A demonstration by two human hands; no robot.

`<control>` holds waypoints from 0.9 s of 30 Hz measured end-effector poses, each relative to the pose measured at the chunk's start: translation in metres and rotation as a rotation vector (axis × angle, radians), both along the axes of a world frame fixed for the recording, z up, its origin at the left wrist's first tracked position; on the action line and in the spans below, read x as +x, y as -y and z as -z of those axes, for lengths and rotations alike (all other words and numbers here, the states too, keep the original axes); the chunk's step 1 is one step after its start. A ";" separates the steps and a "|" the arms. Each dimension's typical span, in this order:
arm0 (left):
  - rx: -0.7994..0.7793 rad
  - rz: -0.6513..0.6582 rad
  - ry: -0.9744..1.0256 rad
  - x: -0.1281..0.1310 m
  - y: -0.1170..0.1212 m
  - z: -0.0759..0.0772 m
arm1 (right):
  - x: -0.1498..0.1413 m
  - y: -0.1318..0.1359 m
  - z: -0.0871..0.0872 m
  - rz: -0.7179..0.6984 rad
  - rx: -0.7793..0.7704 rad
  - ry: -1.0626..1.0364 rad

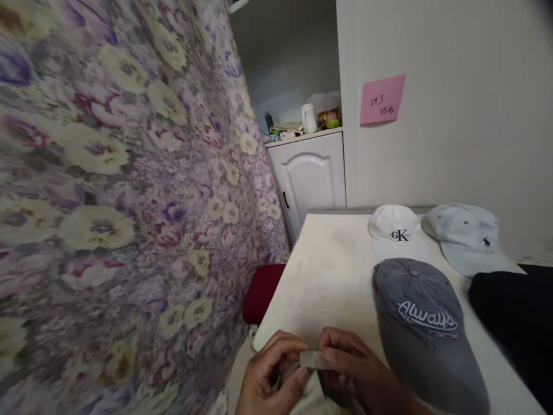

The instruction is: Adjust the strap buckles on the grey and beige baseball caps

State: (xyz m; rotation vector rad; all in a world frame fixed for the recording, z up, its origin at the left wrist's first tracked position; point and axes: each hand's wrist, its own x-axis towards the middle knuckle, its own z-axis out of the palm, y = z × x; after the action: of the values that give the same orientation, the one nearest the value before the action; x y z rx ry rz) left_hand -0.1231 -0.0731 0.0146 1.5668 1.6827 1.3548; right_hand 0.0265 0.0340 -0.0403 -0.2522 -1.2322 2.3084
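Both hands meet at the bottom edge of the view, over the near end of a white table. My left hand and my right hand pinch a small grey-white strip between thumbs and fingertips. It looks like a strap or tag of a pale piece of cloth that hangs below the hands. Just to the right of my right hand lies a grey cap with the word "Always" on its front.
A white cap with black letters and a pale blue cap lie at the table's far end. A dark cloth covers the right side. A floral curtain fills the left. Behind stand a white cabinet and a red seat.
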 end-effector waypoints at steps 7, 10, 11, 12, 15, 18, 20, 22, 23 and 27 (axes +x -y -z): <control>0.063 0.044 -0.126 0.003 0.001 -0.006 | -0.001 0.003 -0.003 0.005 -0.071 -0.032; 0.051 0.047 -0.149 0.005 0.001 -0.011 | -0.001 0.004 -0.005 -0.011 -0.075 -0.022; 0.050 0.050 -0.153 0.006 0.001 -0.012 | -0.001 0.004 -0.004 -0.014 -0.069 -0.022; 0.050 0.054 -0.158 0.006 0.001 -0.012 | 0.000 0.004 -0.003 -0.016 -0.061 -0.022; 0.050 0.045 -0.171 0.006 0.001 -0.011 | 0.003 0.003 0.002 -0.018 -0.073 -0.015; 0.011 0.019 -0.156 0.006 0.001 -0.011 | 0.004 0.003 0.007 -0.023 -0.107 -0.025; -0.009 0.032 -0.145 0.008 0.002 -0.012 | 0.003 0.003 0.006 -0.040 -0.105 -0.042; 0.000 0.054 -0.142 0.011 0.001 -0.013 | 0.002 0.004 0.003 -0.047 -0.105 -0.046; 0.004 0.058 -0.143 0.012 0.001 -0.014 | 0.001 0.005 0.001 -0.047 -0.113 -0.047; 0.020 0.066 -0.150 0.011 0.001 -0.013 | 0.002 0.006 -0.001 -0.064 -0.111 -0.057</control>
State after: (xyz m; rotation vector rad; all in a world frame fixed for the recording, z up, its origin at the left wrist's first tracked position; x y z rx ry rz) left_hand -0.1120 -0.0744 0.0276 1.7582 1.6920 1.2516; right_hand 0.0284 0.0282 -0.0389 -0.1872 -1.1004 2.4253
